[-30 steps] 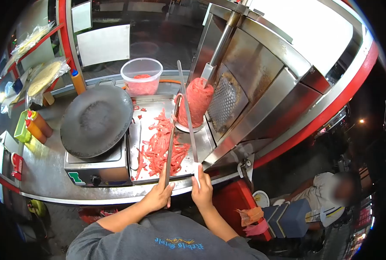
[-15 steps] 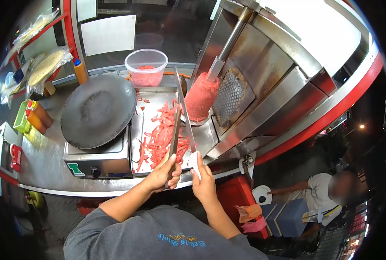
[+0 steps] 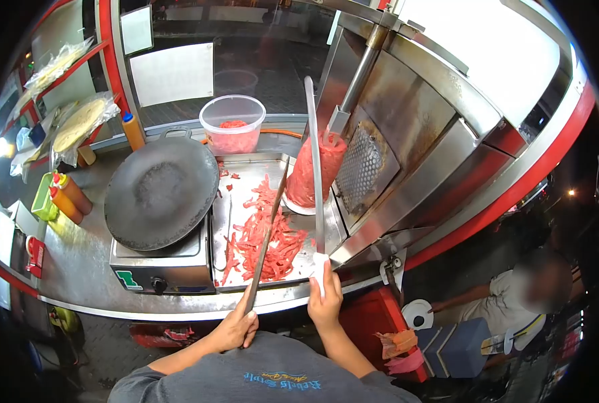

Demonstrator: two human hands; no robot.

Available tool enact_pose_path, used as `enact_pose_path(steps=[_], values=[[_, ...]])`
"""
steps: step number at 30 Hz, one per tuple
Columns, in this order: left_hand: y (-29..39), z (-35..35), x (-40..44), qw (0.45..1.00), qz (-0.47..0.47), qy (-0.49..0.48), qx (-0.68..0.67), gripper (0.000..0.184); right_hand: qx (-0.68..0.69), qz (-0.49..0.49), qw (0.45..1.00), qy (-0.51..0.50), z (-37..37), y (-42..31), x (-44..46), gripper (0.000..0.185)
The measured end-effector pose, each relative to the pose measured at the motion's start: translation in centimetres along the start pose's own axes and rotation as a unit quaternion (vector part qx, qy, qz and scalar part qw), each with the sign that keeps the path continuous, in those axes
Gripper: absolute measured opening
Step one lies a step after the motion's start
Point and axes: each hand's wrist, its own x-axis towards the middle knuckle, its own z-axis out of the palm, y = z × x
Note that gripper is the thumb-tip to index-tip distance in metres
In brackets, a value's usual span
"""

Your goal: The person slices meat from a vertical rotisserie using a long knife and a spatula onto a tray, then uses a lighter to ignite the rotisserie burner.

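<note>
My left hand (image 3: 235,328) is closed around the lower end of a long dark metal bar (image 3: 267,245), which tapers towards its far tip; whether it is a knife or a sharpening steel I cannot tell. In my right hand (image 3: 325,301) is a long knife (image 3: 317,174) by its white handle, blade pointing up and away. The knife's blade passes in front of a reddish cone of meat (image 3: 299,178) on the vertical spit (image 3: 360,84). Below, strips of shaved meat (image 3: 279,252) lie in a metal tray (image 3: 237,196). Bar and blade are apart.
A black domed griddle (image 3: 158,191) stands left of the tray. Behind it are a clear tub (image 3: 233,141) with meat and a sauce bottle (image 3: 133,131). The grill housing (image 3: 407,195) rises at right. Wrapped flatbreads (image 3: 84,124) sit on shelves. A person (image 3: 494,299) is at lower right.
Both hands have moved nearer my body, and the left has moved lower. The knife has swung more upright, away from the bar. The view has shifted slightly.
</note>
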Motion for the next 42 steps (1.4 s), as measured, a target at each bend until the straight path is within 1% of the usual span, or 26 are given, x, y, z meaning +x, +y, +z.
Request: enact_pose_path(steps=[2,4,5,8,10,11,13,15,16,17,18,21,22,24,26,27,28,30,32,33,36,37,38,40,41,42], values=[[0.4,-0.1,0.0,0.999,0.011,0.012,0.030,0.073,-0.043,-0.022,0.999,-0.016,-1.3,2.6,-5.8,0.067],[0.8,-0.1,0.2,0.999,-0.003,0.002,0.050,0.075,-0.023,0.041,0.998,-0.044,-2.4,5.0,-11.9,0.065],[0.6,-0.1,0.3,0.999,-0.006,0.001,0.054,0.075,-0.017,0.053,0.997,-0.054,-2.9,4.8,-12.6,0.063],[1.1,0.2,0.2,0.997,-0.018,-0.005,0.071,0.077,-0.037,-0.042,0.998,-0.003,-1.2,3.2,-5.6,0.060],[0.6,0.7,0.8,0.998,-0.012,-0.004,0.064,0.076,-0.026,0.002,0.999,-0.031,-0.3,1.6,-1.0,0.060],[1.3,0.9,1.0,0.995,-0.008,0.004,0.101,0.078,-0.018,-0.004,0.999,-0.028,-0.1,1.2,0.2,0.061],[1.6,1.1,1.7,0.993,-0.011,0.019,0.114,0.079,-0.022,0.001,0.999,-0.029,-0.1,1.1,-0.6,0.061],[1.4,1.0,2.4,0.994,-0.008,0.023,0.110,0.080,-0.053,0.017,0.998,-0.043,-1.4,2.5,-5.9,0.062],[1.2,0.9,2.8,0.994,-0.006,0.024,0.106,0.081,-0.037,0.003,0.999,-0.030,-2.0,3.0,-8.5,0.062],[1.2,1.0,3.2,0.995,-0.001,0.025,0.100,0.083,-0.042,0.017,0.998,-0.045,-2.9,3.0,-11.4,0.062],[1.3,1.2,3.4,0.995,-0.002,0.026,0.097,0.083,-0.047,0.031,0.997,-0.060,-3.5,2.0,-11.8,0.063],[1.3,1.4,3.5,0.994,0.001,0.032,0.101,0.085,-0.058,0.004,0.997,-0.045,-2.6,1.7,-8.6,0.061],[0.8,1.6,3.7,0.994,0.009,0.035,0.106,0.086,-0.063,0.021,0.996,-0.054,-1.9,1.5,-6.5,0.061],[0.2,1.7,4.5,0.993,0.001,0.046,0.109,0.085,-0.052,0.012,0.997,-0.055,-0.4,1.1,-2.3,0.061],[0.7,1.7,5.1,0.993,0.022,0.046,0.107,0.084,-0.071,0.027,0.995,-0.071,-1.3,0.2,-2.6,0.061],[1.3,1.6,5.3,0.995,0.027,0.038,0.083,0.083,-0.077,0.033,0.994,-0.074,-1.3,-0.2,-2.7,0.061],[1.9,1.5,5.5,0.997,0.034,0.031,0.060,0.083,-0.098,0.049,0.991,-0.077,-2.0,-0.2,-4.7,0.060],[2.1,0.9,6.2,0.999,0.042,0.011,0.017,0.079,-0.100,0.036,0.991,-0.076,-3.8,0.5,-9.5,0.060],[1.9,0.6,6.7,0.999,0.035,-0.009,-0.016,0.075,-0.095,0.060,0.989,-0.093,-5.1,-0.4,-11.2,0.060],[1.8,0.8,6.8,0.997,0.051,-0.014,-0.053,0.072,-0.092,0.075,0.988,-0.100,-5.5,-1.0,-11.6,0.060],[2.9,1.0,7.1,0.967,0.014,-0.045,-0.250,0.065,-0.073,0.080,0.986,-0.127,-3.9,-1.8,-5.0,0.063],[3.3,1.1,7.3,0.957,0.001,-0.040,-0.286,0.043,-0.058,0.087,0.984,-0.141,-3.1,-2.5,-2.3,0.066],[3.7,1.4,7.6,0.955,-0.002,-0.027,-0.296,0.047,-0.042,0.094,0.982,-0.157,-2.5,-3.4,-0.1,0.068],[3.1,0.4,8.1,0.941,-0.015,-0.108,-0.320,0.063,0.030,0.155,0.973,-0.170,-1.7,-4.5,1.4,0.071],[3.3,0.4,7.9,0.942,-0.031,-0.082,-0.323,0.071,0.156,0.298,0.923,-0.188,-2.4,-6.5,1.2,0.072],[3.0,-0.2,7.5,0.941,-0.038,-0.086,-0.324,0.071,0.225,0.348,0.888,-0.200,-2.6,-5.6,-1.2,0.073]])
